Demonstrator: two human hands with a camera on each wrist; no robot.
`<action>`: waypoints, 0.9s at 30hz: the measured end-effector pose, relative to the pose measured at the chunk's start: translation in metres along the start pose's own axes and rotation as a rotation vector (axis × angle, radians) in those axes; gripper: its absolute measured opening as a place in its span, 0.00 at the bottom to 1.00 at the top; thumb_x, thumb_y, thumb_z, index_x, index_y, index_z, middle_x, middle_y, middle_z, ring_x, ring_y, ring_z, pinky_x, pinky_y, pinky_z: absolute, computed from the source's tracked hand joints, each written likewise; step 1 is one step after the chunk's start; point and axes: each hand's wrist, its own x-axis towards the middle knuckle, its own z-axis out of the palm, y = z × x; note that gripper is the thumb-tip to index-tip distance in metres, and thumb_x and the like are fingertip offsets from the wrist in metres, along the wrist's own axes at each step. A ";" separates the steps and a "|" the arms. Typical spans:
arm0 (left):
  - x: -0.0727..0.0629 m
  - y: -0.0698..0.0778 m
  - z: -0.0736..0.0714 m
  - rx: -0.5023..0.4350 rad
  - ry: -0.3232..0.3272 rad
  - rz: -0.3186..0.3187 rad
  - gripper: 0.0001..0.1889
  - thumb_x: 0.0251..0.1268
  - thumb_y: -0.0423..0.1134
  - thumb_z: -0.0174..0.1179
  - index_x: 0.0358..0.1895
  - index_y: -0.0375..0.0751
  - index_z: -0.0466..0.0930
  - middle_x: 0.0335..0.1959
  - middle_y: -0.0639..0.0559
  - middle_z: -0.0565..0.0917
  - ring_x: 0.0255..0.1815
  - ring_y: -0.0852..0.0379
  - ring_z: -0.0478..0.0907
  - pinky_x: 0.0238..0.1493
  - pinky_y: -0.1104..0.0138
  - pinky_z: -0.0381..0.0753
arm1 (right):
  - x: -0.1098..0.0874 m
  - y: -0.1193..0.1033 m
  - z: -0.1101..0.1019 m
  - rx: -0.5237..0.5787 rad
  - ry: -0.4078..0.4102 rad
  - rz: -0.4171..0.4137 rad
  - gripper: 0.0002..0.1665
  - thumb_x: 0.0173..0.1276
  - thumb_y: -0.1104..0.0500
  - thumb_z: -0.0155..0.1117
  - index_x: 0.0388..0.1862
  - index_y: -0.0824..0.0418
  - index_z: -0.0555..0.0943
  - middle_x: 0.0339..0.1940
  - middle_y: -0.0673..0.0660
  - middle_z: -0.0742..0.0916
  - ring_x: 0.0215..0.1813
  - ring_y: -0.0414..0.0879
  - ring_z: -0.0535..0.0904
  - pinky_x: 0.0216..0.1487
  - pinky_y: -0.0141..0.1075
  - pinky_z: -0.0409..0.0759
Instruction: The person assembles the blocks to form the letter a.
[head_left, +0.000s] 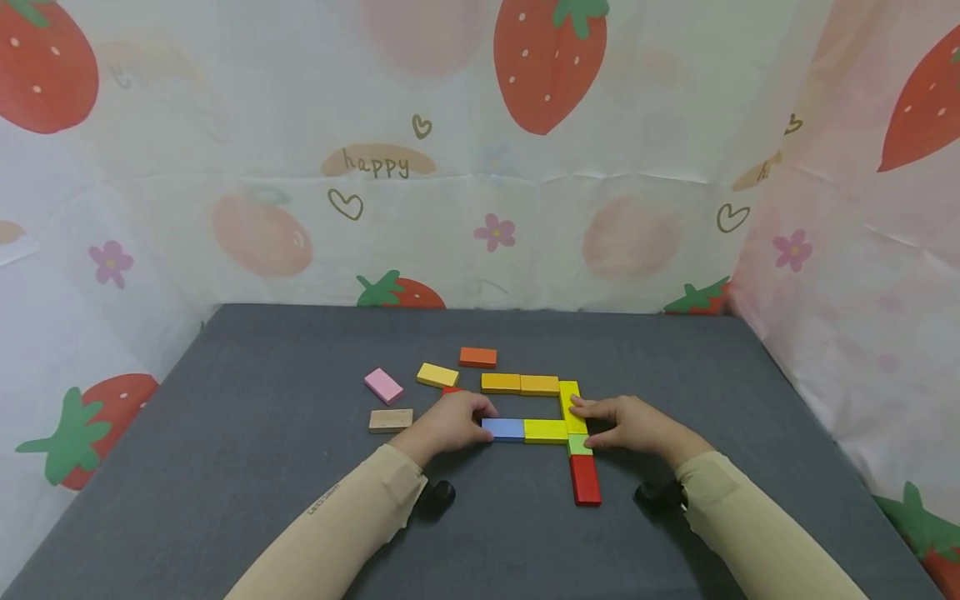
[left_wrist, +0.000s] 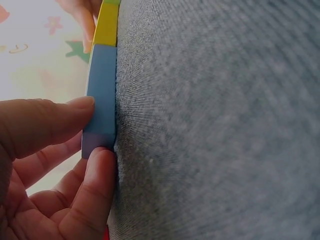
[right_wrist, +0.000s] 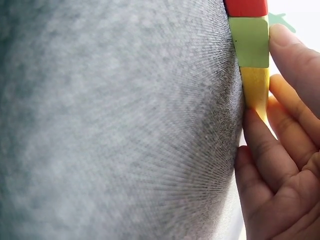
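Note:
My left hand [head_left: 453, 423] is at the left end of a blue block [head_left: 503, 430]. In the left wrist view the thumb [left_wrist: 75, 112] lies against its face and another fingertip [left_wrist: 102, 157] bears on its end. A bright yellow block [head_left: 546, 432] continues the row to the right. My right hand [head_left: 637, 425] rests beside the column of blocks, fingers fairly straight. Its index finger touches a tall yellow block [head_left: 572, 408] and its thumb [right_wrist: 292, 50] touches the side of a small green block [head_left: 580, 445]. Below the green one lies a red block [head_left: 585, 480].
Two orange-yellow blocks [head_left: 521, 384] form an upper row. Loose around it are an orange block [head_left: 477, 357], a pale yellow block [head_left: 438, 375], a pink block [head_left: 384, 386] and a wood-coloured block [head_left: 391, 421]. A red block [head_left: 451, 389] is partly hidden behind my left hand.

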 end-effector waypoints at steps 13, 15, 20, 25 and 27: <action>-0.003 -0.003 -0.004 -0.024 0.002 0.003 0.13 0.52 0.40 0.67 0.42 0.48 0.81 0.34 0.57 0.79 0.34 0.59 0.73 0.43 0.64 0.75 | 0.001 -0.003 0.001 0.017 0.008 0.012 0.36 0.54 0.45 0.67 0.63 0.48 0.70 0.66 0.49 0.69 0.69 0.53 0.60 0.63 0.50 0.60; -0.004 -0.005 -0.007 -0.035 0.001 -0.003 0.13 0.52 0.41 0.66 0.43 0.48 0.81 0.35 0.57 0.79 0.35 0.59 0.73 0.43 0.64 0.75 | 0.001 -0.003 0.001 0.017 0.009 0.011 0.36 0.54 0.45 0.67 0.63 0.49 0.70 0.66 0.49 0.69 0.69 0.53 0.60 0.63 0.50 0.60; -0.011 -0.011 -0.019 -0.074 0.010 -0.027 0.14 0.54 0.42 0.65 0.46 0.49 0.80 0.36 0.58 0.78 0.36 0.57 0.73 0.38 0.66 0.76 | 0.001 -0.003 0.001 0.010 0.009 0.012 0.36 0.54 0.45 0.67 0.63 0.49 0.70 0.66 0.49 0.69 0.69 0.53 0.60 0.63 0.50 0.60; -0.019 -0.021 -0.034 -0.099 0.075 -0.064 0.13 0.56 0.41 0.64 0.45 0.49 0.80 0.36 0.57 0.78 0.37 0.57 0.74 0.38 0.65 0.76 | 0.001 -0.001 0.001 0.012 0.005 0.015 0.37 0.54 0.44 0.66 0.63 0.48 0.70 0.66 0.49 0.69 0.69 0.53 0.60 0.63 0.50 0.61; -0.023 -0.026 -0.040 -0.107 0.108 -0.086 0.12 0.57 0.40 0.63 0.45 0.49 0.80 0.36 0.57 0.79 0.38 0.57 0.74 0.39 0.65 0.76 | 0.001 -0.001 0.000 0.015 0.003 0.016 0.37 0.54 0.43 0.66 0.63 0.48 0.70 0.66 0.49 0.69 0.69 0.52 0.60 0.63 0.50 0.60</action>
